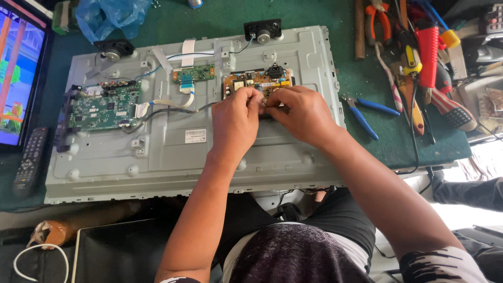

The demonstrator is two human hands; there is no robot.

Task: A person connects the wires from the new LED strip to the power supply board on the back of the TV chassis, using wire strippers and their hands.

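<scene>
Both hands meet over the grey metal back panel (173,157) of a flat television lying on the green worktop (387,141). The left hand (234,121) and right hand (303,115) have fingers bunched narrow, pinching at something small — too hidden to tell what — at the near edge of the tan power board (246,82). Farther left sits the green main board (105,107); blue-handled pliers (367,112) lie toward the worktop's right edge — a small speaker (263,30) at the panel's far edge.
</scene>
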